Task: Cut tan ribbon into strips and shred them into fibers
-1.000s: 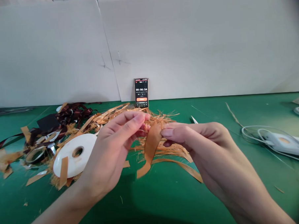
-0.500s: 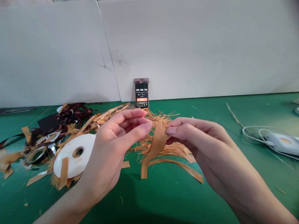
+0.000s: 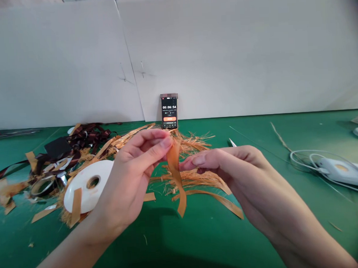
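Observation:
A tan ribbon strip hangs down from my left hand, whose thumb and fingers pinch its upper end. Just to the right of the strip is my right hand, its thumb and fingertips pressed together close to the ribbon's edge. Whether these fingertips touch the ribbon or hold a thread is hidden. Behind both hands lies a pile of frayed tan fibres. A second tan strip curves across the green table below the fibres.
A white ribbon spool lies at left beside tangled dark brown ribbon and a tape roll. A phone showing a timer leans on the white panel. At right are a white device and its cable.
The ribbon's upper end has passed from my right hand to my left, and the strip has swung slightly. My right fingers have moved left and a little lower along it.

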Available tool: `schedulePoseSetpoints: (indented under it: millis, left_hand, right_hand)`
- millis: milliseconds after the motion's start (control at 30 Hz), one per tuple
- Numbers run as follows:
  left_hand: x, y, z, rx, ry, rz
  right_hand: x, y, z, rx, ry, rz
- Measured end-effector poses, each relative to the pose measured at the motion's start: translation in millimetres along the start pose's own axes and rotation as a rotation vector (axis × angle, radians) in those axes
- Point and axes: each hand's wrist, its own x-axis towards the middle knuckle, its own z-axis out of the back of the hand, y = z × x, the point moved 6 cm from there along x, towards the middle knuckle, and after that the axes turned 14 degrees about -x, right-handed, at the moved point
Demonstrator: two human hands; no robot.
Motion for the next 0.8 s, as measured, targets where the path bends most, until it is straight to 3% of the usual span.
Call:
schedulePoseSetpoints:
  millis: [133, 367, 567, 733, 800]
  left_hand:
    - [0.6, 0.6, 3.0, 0.065, -0.045, -0.013]
    - [-3.6, 7.8, -1.9, 0.143, -0.011, -0.014]
    - [-4.5, 7.8, -6.6, 0.2, 0.059, -0.006]
    - [-3.0, 11.2, -3.7, 0.298, 0.045, 0.048]
    - [-2.8, 10.9, -4.0, 0.333, 0.047, 0.044]
  right_hand:
    - [2.2, 3.0, 0.5, -0.037, -0.051, -0.006]
    - [6.9, 4.5, -1.9, 0.102, -0.068, 0.082]
    - [12.5, -2.8, 2.8, 0.211, -0.059, 0.016]
    - [14.1, -5.0, 4.4, 0.205, -0.035, -0.07]
    - [14.6, -5.8, 9.9, 0.153, -0.103, -0.063]
